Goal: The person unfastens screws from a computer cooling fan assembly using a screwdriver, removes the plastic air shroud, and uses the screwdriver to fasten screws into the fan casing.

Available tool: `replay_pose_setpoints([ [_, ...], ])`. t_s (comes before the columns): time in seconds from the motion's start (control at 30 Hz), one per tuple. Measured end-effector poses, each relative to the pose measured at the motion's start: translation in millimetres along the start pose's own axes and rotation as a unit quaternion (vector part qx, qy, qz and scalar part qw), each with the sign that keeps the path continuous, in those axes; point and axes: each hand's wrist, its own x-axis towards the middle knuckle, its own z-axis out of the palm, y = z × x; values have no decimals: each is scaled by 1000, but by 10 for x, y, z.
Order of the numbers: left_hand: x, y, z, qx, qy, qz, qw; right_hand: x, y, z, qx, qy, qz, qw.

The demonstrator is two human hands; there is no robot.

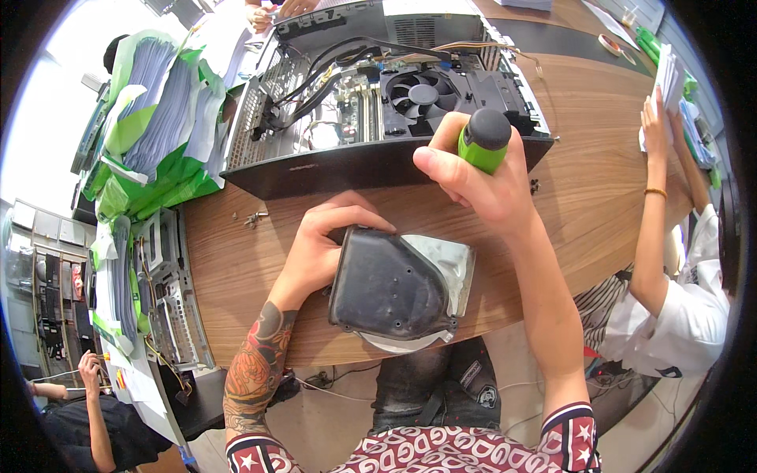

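My left hand [319,240] grips the upper left side of a rounded black housing [390,284] with a silver metal plate [449,268] along its right side. The housing is at the near edge of the table. In my right hand [493,185] is a screwdriver [484,140] with a green handle and a black cap; my hand hides its shaft and tip. Just beyond both hands lies an opened computer case [315,169], its black front panel facing me. Inside it show a black fan [422,93], cables [315,71] and memory slots.
Loose screws [254,218] lie on the wooden table [599,118] left of my left hand. Papers in green wrapping [154,110] are stacked at the left, above a metal chassis [169,292]. A co-worker's hands [654,126] hold papers at the right. Tape [609,45] sits at the far right.
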Motion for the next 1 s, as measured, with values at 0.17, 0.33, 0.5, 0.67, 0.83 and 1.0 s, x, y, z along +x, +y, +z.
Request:
replay_pose_setpoints([
  [0.17, 2, -1, 5, 5, 2, 2, 1000, 1, -12, -4, -2, -3, -5, 1000],
  [0.33, -2, 1, -14, 0, -7, -2, 1000, -1, -5, 5, -8, 1, -8, 1000],
  [0.5, 4, 40, 4, -13, -9, -17, 1000, -2, -3, -6, -11, -2, -9, 1000],
  [0.67, 6, 14, 14, -13, -5, -10, 1000, -5, -6, -18, -17, -2, -18, 1000],
  [0.83, -7, 24, 1, -16, -9, -17, 1000, -12, -11, -6, -17, -1, -14, 1000],
  [1.0, 4, 18, -6, -22, -8, -15, 1000, -2, 4, -19, -8, -6, -11, 1000],
])
